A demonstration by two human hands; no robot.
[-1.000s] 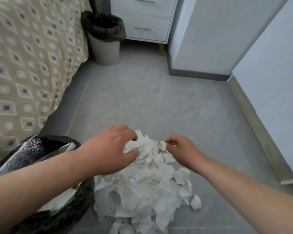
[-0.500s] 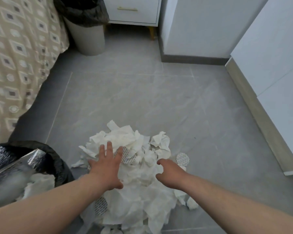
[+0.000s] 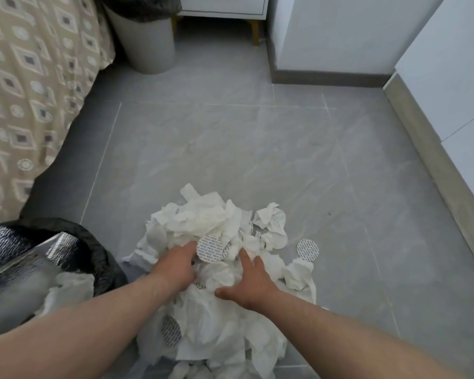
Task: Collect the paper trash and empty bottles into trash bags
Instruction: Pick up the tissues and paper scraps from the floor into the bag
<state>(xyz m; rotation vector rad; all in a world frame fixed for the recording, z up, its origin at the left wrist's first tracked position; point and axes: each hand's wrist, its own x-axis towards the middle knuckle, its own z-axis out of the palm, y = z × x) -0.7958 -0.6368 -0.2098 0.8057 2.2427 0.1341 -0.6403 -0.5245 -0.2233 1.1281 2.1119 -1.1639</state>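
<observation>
On grey floor tiles point(image 3: 230, 149) crumpled paper point(image 3: 203, 220) is heaped. The right hand point(image 3: 253, 285) is spread flat on it; whether the left hand point(image 3: 175, 265) grips cannot be told.

Crumpled white paper in a heaped pile point(image 3: 203, 220) is swallowing most fingers of the left hand point(image 3: 175, 265), so its grip is not showing. The outer fingers of the right hand point(image 3: 251, 285) are sinking into the same paper. The bottom edge is cutting off the pile's near side, and the left forearm is covering part of a round white disc with grey print point(image 3: 171, 330). The left edge is cropping the black plastic trash bag point(image 3: 99, 258); the top edge is cropping the grey round bin with a black liner point(image 3: 151, 42). A tiny dark speck point(image 3: 329, 213) is showing too small to identify.
</observation>
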